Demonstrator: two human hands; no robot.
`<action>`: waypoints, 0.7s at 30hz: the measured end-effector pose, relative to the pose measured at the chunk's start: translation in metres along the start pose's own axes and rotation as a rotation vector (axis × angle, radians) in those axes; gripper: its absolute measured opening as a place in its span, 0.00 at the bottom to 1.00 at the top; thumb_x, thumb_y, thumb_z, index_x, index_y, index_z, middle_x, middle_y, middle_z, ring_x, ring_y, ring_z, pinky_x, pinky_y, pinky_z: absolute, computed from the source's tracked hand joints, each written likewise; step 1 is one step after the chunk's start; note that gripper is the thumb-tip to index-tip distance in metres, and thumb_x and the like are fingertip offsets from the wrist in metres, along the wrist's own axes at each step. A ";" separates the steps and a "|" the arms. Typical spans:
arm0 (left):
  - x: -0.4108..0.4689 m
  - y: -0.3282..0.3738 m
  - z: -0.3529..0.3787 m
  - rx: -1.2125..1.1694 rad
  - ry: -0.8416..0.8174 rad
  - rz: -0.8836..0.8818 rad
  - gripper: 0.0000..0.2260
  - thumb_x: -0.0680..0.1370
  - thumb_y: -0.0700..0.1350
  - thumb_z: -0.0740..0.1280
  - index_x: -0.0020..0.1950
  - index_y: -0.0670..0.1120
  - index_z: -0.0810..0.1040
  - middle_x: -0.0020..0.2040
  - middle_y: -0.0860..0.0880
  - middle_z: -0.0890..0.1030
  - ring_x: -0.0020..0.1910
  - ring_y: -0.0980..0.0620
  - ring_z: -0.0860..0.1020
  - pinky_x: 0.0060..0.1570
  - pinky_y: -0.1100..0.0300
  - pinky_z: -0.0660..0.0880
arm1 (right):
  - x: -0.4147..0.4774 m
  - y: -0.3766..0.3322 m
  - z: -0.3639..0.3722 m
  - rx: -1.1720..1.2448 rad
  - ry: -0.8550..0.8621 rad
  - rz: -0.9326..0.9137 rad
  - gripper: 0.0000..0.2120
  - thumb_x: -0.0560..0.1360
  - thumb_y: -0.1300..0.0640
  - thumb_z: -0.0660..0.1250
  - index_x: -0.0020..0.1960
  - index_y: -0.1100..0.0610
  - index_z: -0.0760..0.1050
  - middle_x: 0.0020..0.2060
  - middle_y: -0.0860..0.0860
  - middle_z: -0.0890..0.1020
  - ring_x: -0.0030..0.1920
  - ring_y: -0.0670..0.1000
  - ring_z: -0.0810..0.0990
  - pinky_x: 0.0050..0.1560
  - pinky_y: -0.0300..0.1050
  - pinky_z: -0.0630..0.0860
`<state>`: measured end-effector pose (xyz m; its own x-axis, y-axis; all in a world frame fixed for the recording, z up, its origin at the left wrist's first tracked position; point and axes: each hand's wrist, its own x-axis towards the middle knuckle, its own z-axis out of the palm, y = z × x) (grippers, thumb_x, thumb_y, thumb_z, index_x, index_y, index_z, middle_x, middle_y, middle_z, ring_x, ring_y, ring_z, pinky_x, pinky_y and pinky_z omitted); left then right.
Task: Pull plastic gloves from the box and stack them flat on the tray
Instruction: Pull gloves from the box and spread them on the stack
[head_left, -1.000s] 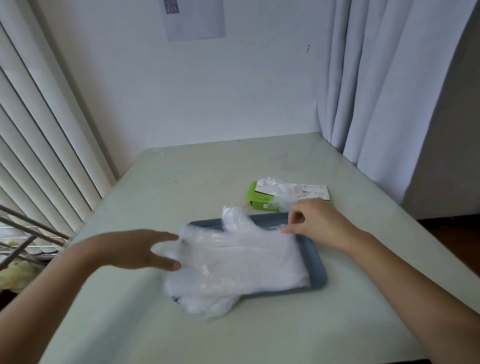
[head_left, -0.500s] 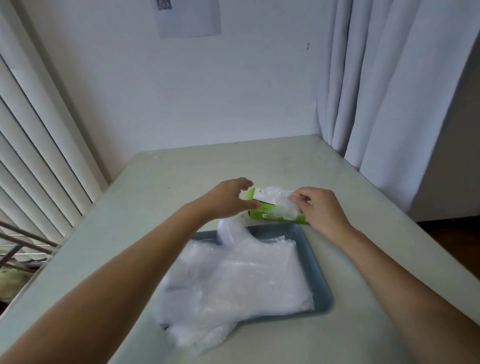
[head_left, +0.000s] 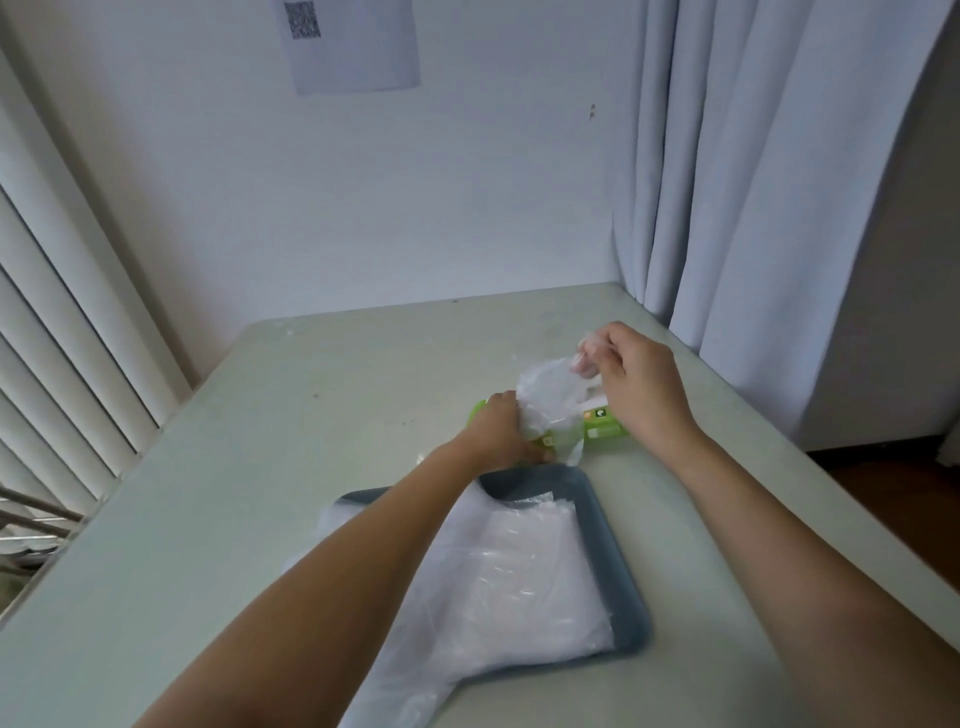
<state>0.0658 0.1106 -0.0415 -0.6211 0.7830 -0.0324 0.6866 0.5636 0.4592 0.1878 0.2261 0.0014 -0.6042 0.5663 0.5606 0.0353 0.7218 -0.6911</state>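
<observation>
A green glove box (head_left: 602, 427) lies on the table just beyond a dark blue tray (head_left: 626, 603). My left hand (head_left: 501, 431) grips the box's left end and holds it down. My right hand (head_left: 636, 382) pinches a clear plastic glove (head_left: 550, 397) and holds it up above the box, with the glove's lower part still at the box opening. A stack of clear gloves (head_left: 498, 582) lies flat on the tray, spilling over its near left edge. My left forearm crosses above the tray's left part.
The pale table (head_left: 260, 467) stands in a corner, with vertical blinds (head_left: 67, 332) on the left, a white wall behind and a curtain (head_left: 753, 182) on the right. A metal rack (head_left: 26, 525) shows past the table's left edge.
My left hand moved from beside the tray to the box and took hold of its left end. My right hand left the tray's stack, pinched a glove at the box and lifted it.
</observation>
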 end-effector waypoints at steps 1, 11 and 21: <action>-0.002 0.000 -0.001 0.004 0.009 0.000 0.33 0.67 0.55 0.77 0.65 0.42 0.70 0.60 0.46 0.74 0.58 0.45 0.74 0.55 0.56 0.71 | 0.003 -0.002 -0.003 0.015 0.014 -0.011 0.10 0.80 0.60 0.59 0.44 0.61 0.76 0.38 0.50 0.83 0.41 0.48 0.82 0.46 0.41 0.77; -0.002 0.008 -0.011 0.034 -0.170 -0.033 0.26 0.79 0.57 0.63 0.72 0.45 0.66 0.68 0.42 0.70 0.66 0.41 0.69 0.66 0.47 0.66 | 0.014 0.000 0.005 -0.039 -0.109 0.057 0.12 0.78 0.62 0.59 0.38 0.60 0.77 0.34 0.48 0.82 0.38 0.48 0.81 0.50 0.45 0.76; -0.003 0.009 -0.009 -0.045 -0.128 -0.031 0.28 0.77 0.47 0.68 0.75 0.48 0.64 0.75 0.47 0.64 0.73 0.45 0.63 0.72 0.53 0.61 | 0.038 -0.069 -0.016 0.289 0.088 0.047 0.12 0.77 0.63 0.60 0.36 0.58 0.76 0.32 0.45 0.80 0.35 0.44 0.78 0.46 0.40 0.75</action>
<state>0.0706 0.1104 -0.0298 -0.5863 0.7943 -0.1592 0.6486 0.5780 0.4952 0.1751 0.2046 0.0774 -0.5353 0.6381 0.5535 -0.1740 0.5579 -0.8115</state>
